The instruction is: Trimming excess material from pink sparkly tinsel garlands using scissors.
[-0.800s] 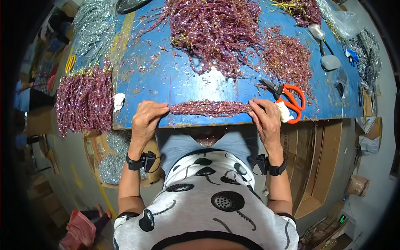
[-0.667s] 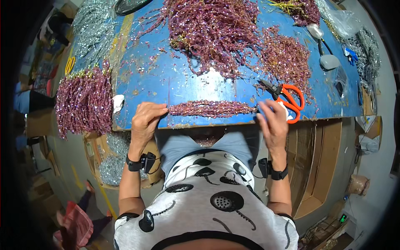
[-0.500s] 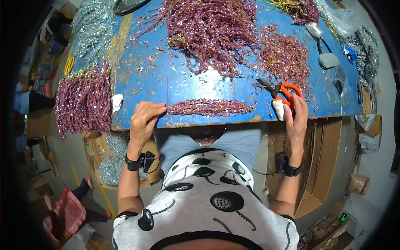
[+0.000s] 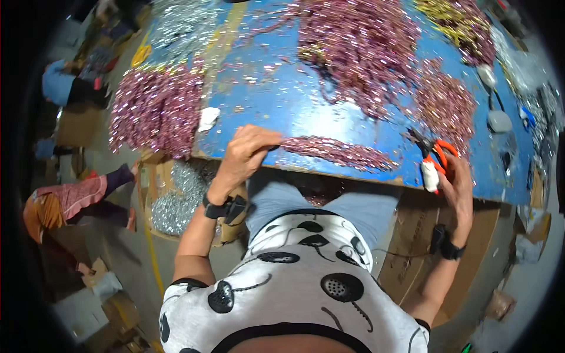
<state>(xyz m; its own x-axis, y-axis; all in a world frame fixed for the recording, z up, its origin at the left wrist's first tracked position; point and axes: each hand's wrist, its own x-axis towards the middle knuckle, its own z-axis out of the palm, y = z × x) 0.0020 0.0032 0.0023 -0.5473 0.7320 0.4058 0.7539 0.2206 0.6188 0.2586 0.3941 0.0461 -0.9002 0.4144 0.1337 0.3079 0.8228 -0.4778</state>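
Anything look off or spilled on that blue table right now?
Mostly no. The pink tinsel bundle lies neatly along the near edge of the blue table, left hand on its end; right hand grips the orange scissors. Only oddities: loose glitter scraps scattered on the tabletop, and the pink tinsel pile overhanging the left edge.

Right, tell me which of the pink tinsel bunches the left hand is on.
The slim pink tinsel strand lying alone along the blue table's near edge. The left hand pins its end; the other, bigger heaps lie apart, untouched.

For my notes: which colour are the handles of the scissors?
Orange, on the scissors in the right hand; head view.
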